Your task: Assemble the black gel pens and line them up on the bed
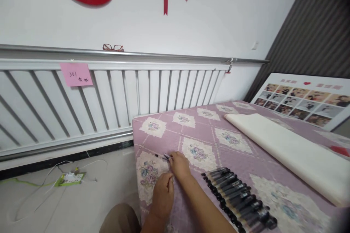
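Note:
My right hand (179,165) reaches over the purple flowered cloth, its fingertips closed on a slim pen (166,157) with a dark tip pointing left. Part of that pen is covered by my fingers. Just below and left of it, my left hand (163,191) is curled shut with the thumb on top; whatever its fingers may hold is hidden. Right of my forearms lies a row of several pens (237,196) with black ends and clear barrels, set side by side on the cloth.
A rolled cream sheet (284,149) lies on the cloth-covered surface (202,127), with a photo board (303,98) behind. A white radiator (164,91) bearing a pink note (76,74) runs along the wall. Glasses (113,47) rest on its pipe. A power strip (70,178) with cables is on the floor.

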A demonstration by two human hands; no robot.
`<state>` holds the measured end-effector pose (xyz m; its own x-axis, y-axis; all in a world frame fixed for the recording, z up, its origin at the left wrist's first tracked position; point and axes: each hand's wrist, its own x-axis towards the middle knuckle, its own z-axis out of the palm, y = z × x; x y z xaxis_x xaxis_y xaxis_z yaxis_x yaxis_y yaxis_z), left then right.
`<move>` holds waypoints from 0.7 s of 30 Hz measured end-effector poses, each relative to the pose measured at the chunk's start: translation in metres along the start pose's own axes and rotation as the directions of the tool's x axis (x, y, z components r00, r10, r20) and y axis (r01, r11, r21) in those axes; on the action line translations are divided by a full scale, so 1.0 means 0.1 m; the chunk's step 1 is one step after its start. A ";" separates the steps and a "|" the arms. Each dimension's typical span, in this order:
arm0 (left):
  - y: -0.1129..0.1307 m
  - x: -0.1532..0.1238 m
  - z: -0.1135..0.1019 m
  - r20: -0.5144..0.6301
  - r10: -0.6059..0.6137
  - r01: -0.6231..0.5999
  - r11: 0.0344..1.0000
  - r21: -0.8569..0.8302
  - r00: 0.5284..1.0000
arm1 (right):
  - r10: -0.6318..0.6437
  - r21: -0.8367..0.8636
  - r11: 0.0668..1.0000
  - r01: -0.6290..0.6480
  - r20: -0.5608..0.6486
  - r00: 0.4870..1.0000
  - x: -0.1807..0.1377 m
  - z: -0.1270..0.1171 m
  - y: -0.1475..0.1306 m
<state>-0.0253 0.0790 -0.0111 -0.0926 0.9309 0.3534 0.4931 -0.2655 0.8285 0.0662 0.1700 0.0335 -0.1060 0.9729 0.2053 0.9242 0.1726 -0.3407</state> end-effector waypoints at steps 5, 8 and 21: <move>0.00 0.02 0.00 -0.004 0.003 -0.003 1.000 0.007 1.000 | 0.052 -0.106 0.993 -0.053 -0.014 0.999 -0.01 0.06 0.03; 0.00 0.03 0.00 -0.005 0.009 -0.009 1.000 0.010 1.000 | 0.047 -0.141 0.989 -0.048 -0.004 0.999 -0.08 0.08 0.11; 0.10 0.02 -0.01 -0.080 0.042 -0.012 0.937 0.348 0.996 | -0.250 -0.031 0.968 0.250 0.027 0.968 -0.54 -0.09 0.36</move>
<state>-0.0216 0.0781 -0.0017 -0.1405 0.8957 0.4219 0.7645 -0.1727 0.6211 0.1083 0.1226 0.0181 -0.3433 0.9028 0.2590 0.8792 0.4059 -0.2496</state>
